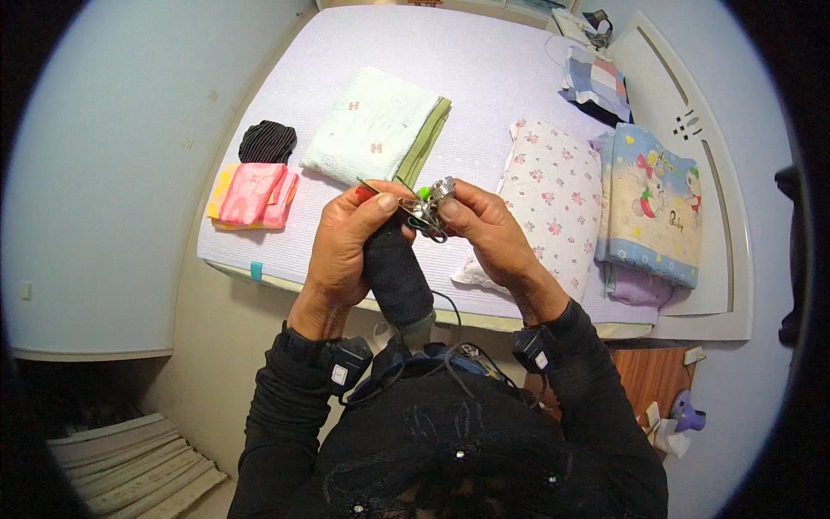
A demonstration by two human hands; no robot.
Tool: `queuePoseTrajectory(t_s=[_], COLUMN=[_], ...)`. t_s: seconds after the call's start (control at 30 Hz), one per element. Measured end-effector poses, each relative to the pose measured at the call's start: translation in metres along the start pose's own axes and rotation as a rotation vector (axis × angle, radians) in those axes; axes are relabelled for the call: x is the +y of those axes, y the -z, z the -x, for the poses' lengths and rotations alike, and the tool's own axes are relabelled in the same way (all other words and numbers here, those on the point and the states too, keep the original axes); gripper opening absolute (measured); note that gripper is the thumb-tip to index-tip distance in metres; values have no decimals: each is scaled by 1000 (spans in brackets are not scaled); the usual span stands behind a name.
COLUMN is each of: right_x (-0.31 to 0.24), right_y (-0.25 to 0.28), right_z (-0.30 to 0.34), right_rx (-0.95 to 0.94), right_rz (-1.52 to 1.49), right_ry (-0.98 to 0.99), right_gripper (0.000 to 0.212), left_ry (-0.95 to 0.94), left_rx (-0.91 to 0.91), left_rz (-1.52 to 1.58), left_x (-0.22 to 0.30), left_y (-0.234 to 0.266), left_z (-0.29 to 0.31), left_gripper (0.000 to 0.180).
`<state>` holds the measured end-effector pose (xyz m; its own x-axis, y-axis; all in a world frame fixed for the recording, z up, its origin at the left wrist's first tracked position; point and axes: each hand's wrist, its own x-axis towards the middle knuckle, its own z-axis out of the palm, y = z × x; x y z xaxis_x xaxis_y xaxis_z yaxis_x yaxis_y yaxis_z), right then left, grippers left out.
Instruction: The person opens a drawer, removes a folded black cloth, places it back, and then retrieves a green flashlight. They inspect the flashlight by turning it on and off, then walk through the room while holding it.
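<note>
Both my hands are raised in front of my body, near the edge of the bed. Between them is a key bunch [424, 218] of small metal pieces, with a bright green bit and dark loops; its separate parts are too small to tell for certain. My left hand [346, 238] pinches a thin dark piece at its left side, next to a small red part [364, 192]. My right hand [486, 227] closes thumb and fingers on a silvery ribbed piece at its right side. Behind the bunch, my dark-clad leg [398, 272] shows below.
On the bed [484, 56] lie a folded pale quilt [367, 121], pink and yellow cloth [252, 197], a black striped cloth [267, 142], a flowered pillow [553, 190] and a cartoon-print pillow [653, 203]. Dark cables [450, 316] hang near my lap. A wooden cabinet [644, 381] stands at right.
</note>
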<state>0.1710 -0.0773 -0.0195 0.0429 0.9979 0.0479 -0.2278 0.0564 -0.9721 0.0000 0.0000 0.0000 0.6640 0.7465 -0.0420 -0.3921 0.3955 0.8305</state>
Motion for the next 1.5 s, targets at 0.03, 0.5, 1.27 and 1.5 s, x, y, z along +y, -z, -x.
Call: queuePoseTrajectory(t_s=[0.03,0.5,1.27,1.5], right_x=[0,4,6,11], right_y=[-1,1,-5,-1], right_z=[1,3,4,4], right_rx=[15,-10,52,11], right_rz=[-3,-46,-150,-369], right_ry=[-7,-100,-174,-243], right_gripper=[31,36,45,49], left_ry=[8,45,48,39], left_rx=[4,49,32,46], left_rz=[0,-7,5,-1], left_x=[1,-1,1,-1], left_y=[-1,0,3,2], left_z=[0,1,3,1], left_gripper=[16,17,32,41])
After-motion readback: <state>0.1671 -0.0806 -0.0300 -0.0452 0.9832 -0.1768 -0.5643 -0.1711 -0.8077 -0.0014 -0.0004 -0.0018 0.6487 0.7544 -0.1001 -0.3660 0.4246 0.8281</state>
